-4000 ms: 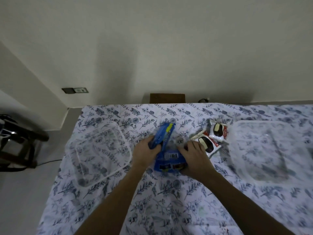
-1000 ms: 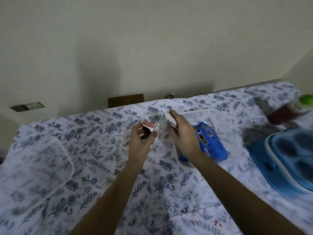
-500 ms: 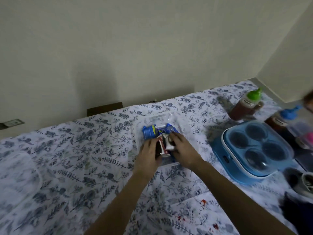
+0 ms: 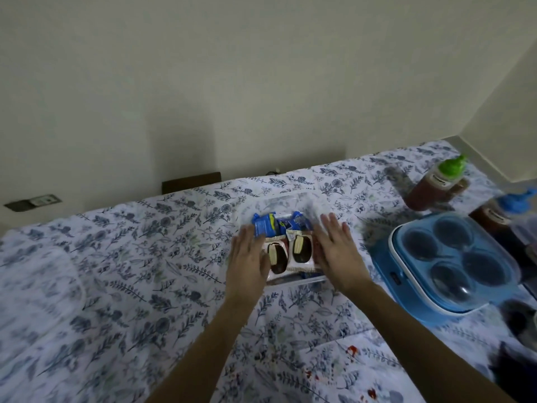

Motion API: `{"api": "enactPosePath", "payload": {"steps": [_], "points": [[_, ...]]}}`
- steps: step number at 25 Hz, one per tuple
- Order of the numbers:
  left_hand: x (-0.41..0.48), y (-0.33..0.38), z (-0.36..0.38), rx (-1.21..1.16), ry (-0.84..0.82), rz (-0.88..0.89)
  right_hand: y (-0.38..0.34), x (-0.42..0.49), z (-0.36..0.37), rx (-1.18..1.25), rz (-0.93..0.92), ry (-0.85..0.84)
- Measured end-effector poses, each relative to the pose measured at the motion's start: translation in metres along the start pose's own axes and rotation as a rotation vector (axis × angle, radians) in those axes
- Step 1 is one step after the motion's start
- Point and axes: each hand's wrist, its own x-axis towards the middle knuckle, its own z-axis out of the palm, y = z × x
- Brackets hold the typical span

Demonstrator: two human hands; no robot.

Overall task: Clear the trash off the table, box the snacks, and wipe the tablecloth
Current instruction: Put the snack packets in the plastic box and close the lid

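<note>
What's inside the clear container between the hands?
Clear container holds blue snack packs at the back and two white cake packets in front. Anything beneath them is covered.

A box (image 4: 302, 282) is sitting on the tablecloth (image 4: 130, 257) near the middle, holding two small snack packs (image 4: 290, 253) at its front and a larger pack (image 4: 273, 225) behind them. The left hand (image 4: 247, 261) is lying at the box's left side, the right hand (image 4: 337, 251) at its right. A tray (image 4: 406, 274) is standing right of the box, with two bottles (image 4: 433, 184) behind it. A lid (image 4: 43, 286) is lying far left.
</note>
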Motion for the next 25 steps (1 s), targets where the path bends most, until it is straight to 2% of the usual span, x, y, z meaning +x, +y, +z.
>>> {"api": "enactPosePath", "payload": {"steps": [2,4,10,16,19,22,25], "points": [[-0.003,-0.001,-0.004,-0.135,-0.007,-0.269,-0.006,-0.001,-0.001,0.150,0.283,-0.001],[-0.005,-0.005,-0.004,-0.263,-0.079,-0.426,-0.011,0.001,-0.001,0.313,0.438,-0.033],[-0.030,-0.046,-0.028,-0.289,0.081,-0.554,-0.057,0.002,0.012,0.283,0.290,-0.100],[-0.052,-0.117,-0.074,-0.162,0.049,-0.604,-0.125,0.006,0.048,0.388,0.237,-0.221],[-0.061,-0.137,-0.082,-0.165,0.006,-0.528,-0.138,0.002,0.058,0.464,0.276,-0.242],[-0.063,-0.149,-0.089,-0.206,-0.057,-0.498,-0.156,-0.001,0.056,0.361,0.330,-0.061],[-0.070,-0.162,-0.110,-0.318,0.078,-0.427,-0.193,0.003,0.051,0.292,0.150,0.169]]}}
